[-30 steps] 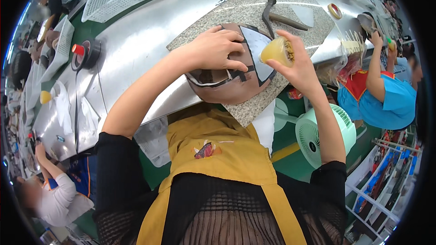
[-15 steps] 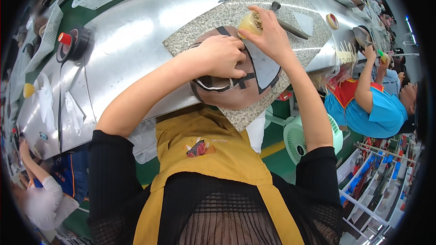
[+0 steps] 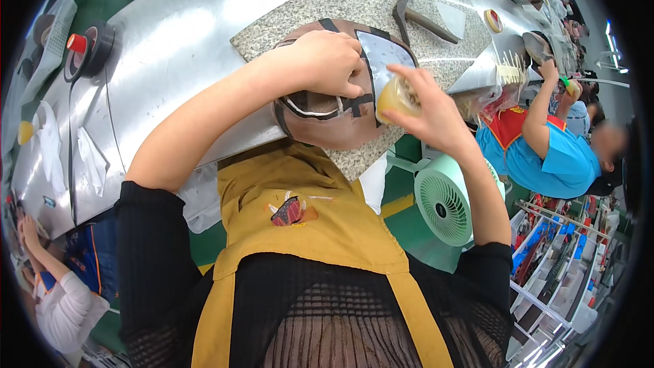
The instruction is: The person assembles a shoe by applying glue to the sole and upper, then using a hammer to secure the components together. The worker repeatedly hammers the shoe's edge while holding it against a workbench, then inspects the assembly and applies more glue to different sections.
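Observation:
A rounded brown leather piece (image 3: 334, 138) lies on a speckled stone slab (image 3: 286, 17). Black strips cross it, a pale grey-white panel (image 3: 383, 51) covers its right part, and a white-edged opening is near its left. My left hand (image 3: 327, 61) presses down on the leather with curled fingers, gripping it beside the opening; some fingertips are hidden. In my right hand (image 3: 432, 105) is a pale-yellow translucent bottle (image 3: 393, 101) with dark marks, tilted over the right edge of the grey-white panel. Whether its tip touches the panel, I cannot tell.
A hammer (image 3: 426, 20) lies at the slab's far right, near a tape roll (image 3: 493, 21). A black reel (image 3: 99, 51) with an orange-red top stands on the metal table at left. A green fan (image 3: 443, 201) is below right. Another person (image 3: 545, 150) works at the right.
My right hand has brought the bottle nearer to me and to the right, from the panel's far left corner to its right edge. My left hand still presses the leather piece.

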